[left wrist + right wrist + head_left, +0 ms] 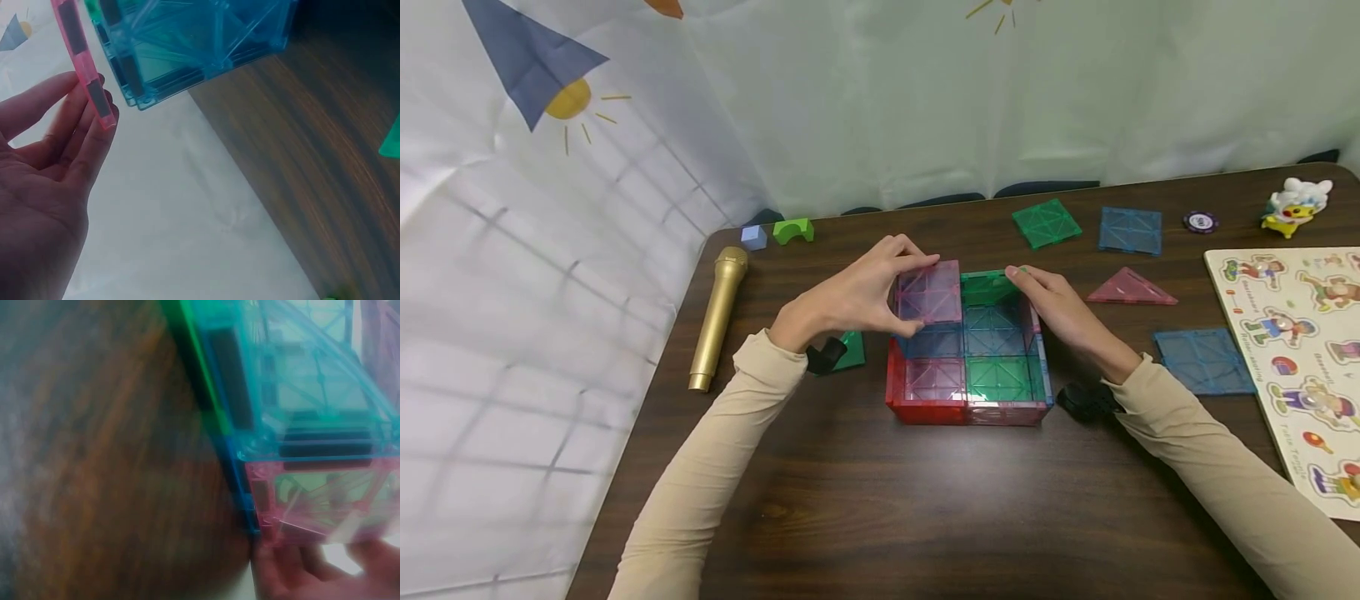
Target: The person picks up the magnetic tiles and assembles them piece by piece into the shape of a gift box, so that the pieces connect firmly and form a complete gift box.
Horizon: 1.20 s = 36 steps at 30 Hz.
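In the head view my left hand (pixel 867 287) pinches a pink square magnetic tile (pixel 929 292) between thumb and fingers, above the far left corner of an open box (pixel 927 413) built from magnetic tiles. The left wrist view shows this tile edge-on beside the box's blue tile (pixel 187 50). My right hand (pixel 1058 315) grips the box's far right corner, at the green back wall tile (pixel 988 288). In the right wrist view its fingers (pixel 281 572) lie against a pink wall tile (pixel 331 503). Blue, pink and green tiles form the box floor.
A green tile (pixel 850 352) lies left of the box; a gold microphone (pixel 718 321) stands farther left. Loose green (pixel 1047 223), blue (pixel 1131 230) and pink triangular tiles (pixel 1131 287) lie at the back right, with a puzzle board (pixel 1262 358) at far right.
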{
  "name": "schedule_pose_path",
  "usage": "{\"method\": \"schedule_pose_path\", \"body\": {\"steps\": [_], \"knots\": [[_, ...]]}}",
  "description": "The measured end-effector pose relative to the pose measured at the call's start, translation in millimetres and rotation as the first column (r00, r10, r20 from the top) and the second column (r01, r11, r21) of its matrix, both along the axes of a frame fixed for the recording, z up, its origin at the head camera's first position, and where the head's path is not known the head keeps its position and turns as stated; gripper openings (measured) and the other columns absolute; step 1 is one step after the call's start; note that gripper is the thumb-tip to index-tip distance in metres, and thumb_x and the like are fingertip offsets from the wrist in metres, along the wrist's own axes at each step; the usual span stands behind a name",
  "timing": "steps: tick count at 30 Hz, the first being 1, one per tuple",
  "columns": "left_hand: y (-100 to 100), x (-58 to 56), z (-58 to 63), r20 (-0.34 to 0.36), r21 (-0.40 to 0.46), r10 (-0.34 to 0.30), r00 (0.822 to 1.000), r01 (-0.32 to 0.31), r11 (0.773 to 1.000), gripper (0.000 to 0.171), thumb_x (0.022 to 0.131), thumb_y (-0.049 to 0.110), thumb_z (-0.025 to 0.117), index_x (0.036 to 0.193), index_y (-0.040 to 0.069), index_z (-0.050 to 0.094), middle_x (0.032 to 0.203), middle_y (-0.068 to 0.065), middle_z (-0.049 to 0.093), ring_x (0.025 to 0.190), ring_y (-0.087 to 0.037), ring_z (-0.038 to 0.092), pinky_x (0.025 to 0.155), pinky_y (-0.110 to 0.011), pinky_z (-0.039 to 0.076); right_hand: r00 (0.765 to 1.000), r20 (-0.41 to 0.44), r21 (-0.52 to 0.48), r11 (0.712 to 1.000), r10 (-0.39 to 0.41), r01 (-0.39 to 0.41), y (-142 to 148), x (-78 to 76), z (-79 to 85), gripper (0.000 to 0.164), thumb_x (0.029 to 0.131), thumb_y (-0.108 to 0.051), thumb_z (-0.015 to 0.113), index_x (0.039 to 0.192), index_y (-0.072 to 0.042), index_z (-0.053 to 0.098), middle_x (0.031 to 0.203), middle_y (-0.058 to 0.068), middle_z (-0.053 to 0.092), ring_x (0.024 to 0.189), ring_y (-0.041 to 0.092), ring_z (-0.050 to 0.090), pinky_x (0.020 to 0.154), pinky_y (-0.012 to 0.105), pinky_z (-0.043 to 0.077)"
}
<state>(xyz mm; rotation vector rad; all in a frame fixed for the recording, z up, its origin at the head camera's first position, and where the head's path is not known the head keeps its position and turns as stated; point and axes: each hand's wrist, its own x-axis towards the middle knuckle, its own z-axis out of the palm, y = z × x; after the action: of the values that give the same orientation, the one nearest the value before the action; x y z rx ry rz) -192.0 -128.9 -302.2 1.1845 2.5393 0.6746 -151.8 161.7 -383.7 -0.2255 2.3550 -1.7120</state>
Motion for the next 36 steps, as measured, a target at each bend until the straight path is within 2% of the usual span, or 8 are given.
{"method": "schedule_pose_path", "body": {"steps": [4, 9, 12, 15, 22, 30, 36], "knots": [[-0.2, 2.7, -2.6, 0.011, -0.026, -0.004, 1.000, 0.004, 1.000, 0.090, 0.079, 0.025, 0.088, 0.155, 0.000, 0.047, 0.131, -0.010, 0.050, 0.124, -0.025, 0.042, 0.100, -0.037, 0.047, 1.000, -0.011, 0.001, 1.000, 0.001, -0.001, 0.5, -0.2, 0.4, 0.056, 0.114, -0.044, 0.034, 0.130, 0.004, 0.058, 0.123, 0.020, 0.054, 0.114, 0.027, 0.047, 0.100, 0.040, 0.038], [0.6, 5.2, -3.8, 0.011, -0.041, -0.003, 1.000, 0.003, 0.999, 0.089, 0.080, 0.026, 0.088, 0.155, -0.001, 0.048, 0.135, -0.011, 0.049, 0.126, -0.026, 0.042, 0.102, -0.038, 0.046, 1.000, -0.008, -0.003, 1.000, 0.004, -0.004, 1.6, 0.2, 0.1, 0.058, 0.114, -0.043, 0.034, 0.136, 0.005, 0.057, 0.130, 0.022, 0.056, 0.122, 0.031, 0.047, 0.111, 0.051, 0.035], [2.3, 6.3, -4.7, 0.001, -0.053, -0.004, 1.000, 0.004, 0.999, 0.087, 0.082, 0.028, 0.088, 0.154, -0.001, 0.049, 0.138, -0.012, 0.048, 0.127, -0.026, 0.042, 0.103, -0.037, 0.047, 1.000, -0.003, -0.002, 1.000, 0.002, -0.002, 1.5, 0.5, -0.8, 0.058, 0.114, -0.043, 0.034, 0.136, 0.005, 0.057, 0.131, 0.023, 0.056, 0.123, 0.033, 0.047, 0.113, 0.054, 0.034], [4.1, 6.9, -6.4, -0.008, -0.061, -0.013, 1.000, 0.013, 0.998, 0.087, 0.082, 0.029, 0.088, 0.154, -0.002, 0.048, 0.139, -0.013, 0.047, 0.127, -0.026, 0.043, 0.102, -0.036, 0.047, 1.000, -0.001, -0.001, 1.000, 0.000, 0.000, 1.4, 0.5, -2.1, 0.058, 0.114, -0.043, 0.034, 0.135, 0.005, 0.057, 0.130, 0.023, 0.056, 0.121, 0.033, 0.047, 0.111, 0.052, 0.035], [2.5, 5.2, -4.6, -0.024, -0.069, -0.025, 0.999, 0.023, 0.997, 0.084, 0.083, 0.032, 0.087, 0.151, -0.002, 0.052, 0.135, -0.013, 0.054, 0.111, -0.024, 0.055, 0.094, -0.036, 0.051, 1.000, -0.004, 0.002, 1.000, 0.000, 0.000, 1.2, 0.0, -4.1, 0.057, 0.114, -0.044, 0.033, 0.134, 0.004, 0.058, 0.127, 0.021, 0.056, 0.118, 0.029, 0.047, 0.106, 0.046, 0.037], [-6.9, 6.7, -5.8, -0.022, -0.031, -0.023, 0.999, 0.022, 0.999, 0.077, 0.086, 0.035, 0.084, 0.149, -0.001, 0.056, 0.144, -0.012, 0.056, 0.121, -0.023, 0.058, 0.101, -0.038, 0.053, 1.000, -0.001, -0.008, 1.000, 0.008, -0.008, 0.6, 0.4, -0.7, 0.058, 0.114, -0.044, 0.034, 0.138, 0.005, 0.057, 0.131, 0.023, 0.056, 0.123, 0.031, 0.047, 0.112, 0.051, 0.035], [-6.8, 12.0, -9.9, -0.064, -0.016, -0.026, 0.998, 0.025, 1.000, 0.076, 0.087, 0.030, 0.084, 0.148, -0.005, 0.055, 0.147, -0.014, 0.053, 0.125, -0.026, 0.057, 0.104, -0.039, 0.052, 1.000, -0.004, -0.018, 1.000, 0.016, -0.016, 2.0, 0.5, -0.1, 0.058, 0.114, -0.042, 0.034, 0.139, 0.006, 0.055, 0.136, 0.024, 0.054, 0.129, 0.034, 0.045, 0.118, 0.056, 0.030]]}}
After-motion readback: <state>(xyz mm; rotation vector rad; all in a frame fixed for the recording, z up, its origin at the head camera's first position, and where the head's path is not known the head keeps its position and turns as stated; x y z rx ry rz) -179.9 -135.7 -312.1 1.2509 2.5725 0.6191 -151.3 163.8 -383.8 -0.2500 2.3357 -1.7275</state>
